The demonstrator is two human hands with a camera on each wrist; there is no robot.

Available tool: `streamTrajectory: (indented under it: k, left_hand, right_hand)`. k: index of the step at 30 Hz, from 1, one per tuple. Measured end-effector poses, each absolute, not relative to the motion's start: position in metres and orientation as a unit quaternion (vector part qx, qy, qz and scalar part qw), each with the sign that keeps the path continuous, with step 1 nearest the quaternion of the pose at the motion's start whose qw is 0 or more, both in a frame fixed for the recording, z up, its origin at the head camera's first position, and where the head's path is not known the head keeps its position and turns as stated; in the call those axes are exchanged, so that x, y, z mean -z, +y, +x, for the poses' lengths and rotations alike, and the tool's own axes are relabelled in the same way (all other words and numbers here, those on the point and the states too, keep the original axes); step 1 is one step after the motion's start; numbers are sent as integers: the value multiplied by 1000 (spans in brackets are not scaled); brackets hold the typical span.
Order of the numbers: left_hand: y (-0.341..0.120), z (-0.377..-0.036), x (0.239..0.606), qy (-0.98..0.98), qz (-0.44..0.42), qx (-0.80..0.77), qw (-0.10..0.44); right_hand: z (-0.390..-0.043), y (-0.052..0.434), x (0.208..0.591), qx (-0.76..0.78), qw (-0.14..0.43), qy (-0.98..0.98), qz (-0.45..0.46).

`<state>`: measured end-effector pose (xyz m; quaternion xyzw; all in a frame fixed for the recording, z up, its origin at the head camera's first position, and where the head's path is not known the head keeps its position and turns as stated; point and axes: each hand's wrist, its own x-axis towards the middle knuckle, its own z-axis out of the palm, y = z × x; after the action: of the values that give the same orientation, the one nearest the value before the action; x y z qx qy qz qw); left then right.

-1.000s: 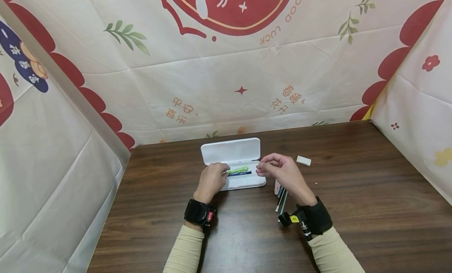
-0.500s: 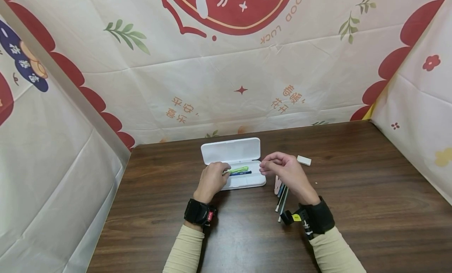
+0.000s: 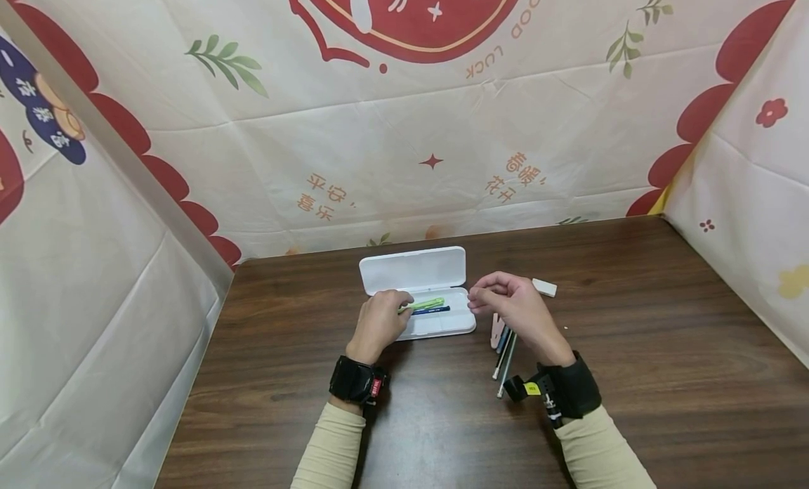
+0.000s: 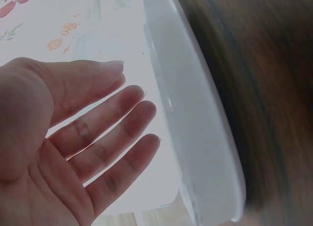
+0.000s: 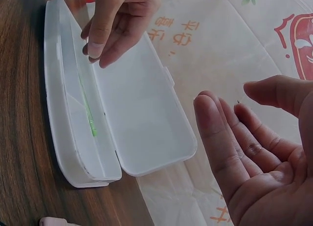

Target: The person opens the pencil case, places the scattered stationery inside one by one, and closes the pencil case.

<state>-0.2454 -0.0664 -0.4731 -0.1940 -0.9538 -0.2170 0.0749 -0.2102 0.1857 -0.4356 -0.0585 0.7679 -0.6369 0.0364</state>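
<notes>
A white plastic pencil case [image 3: 422,296] lies open on the wooden table, its lid folded back flat toward the wall. A green pen [image 3: 425,305] and a dark blue pen [image 3: 435,310] are laid lengthwise in its tray.

pencil case [image 3: 417,271]: white | pen [image 3: 425,305]: green | table [image 3: 632,348]: dark brown woodgrain

I see two long sleeves [image 3: 331,450] at the bottom of the frame, both pale tan. Each wrist wears a wide black band [image 3: 356,381]. The left band has a small red tag. The right band [image 3: 569,393] has a yellow sticker and white marks.
</notes>
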Motion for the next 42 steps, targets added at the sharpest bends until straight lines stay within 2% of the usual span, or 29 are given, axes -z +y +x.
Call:
streamTrajectory:
  k: [16, 30, 37, 42]
  left_hand:
    - [-65, -245, 473, -955, -195, 210, 72]
    - [-65, -245, 472, -955, -194, 217, 64]
    - [-65, -244, 471, -954, -195, 220, 63]
    - [-65, -244, 470, -953, -195, 221, 65]
  right_hand:
    - [-215, 192, 444, 608, 49, 791, -46]
    - [-218, 207, 452, 513, -2, 857, -45]
    - [-219, 216, 454, 451, -28, 892, -3]
    - [-219, 225, 454, 418, -11, 908, 26]
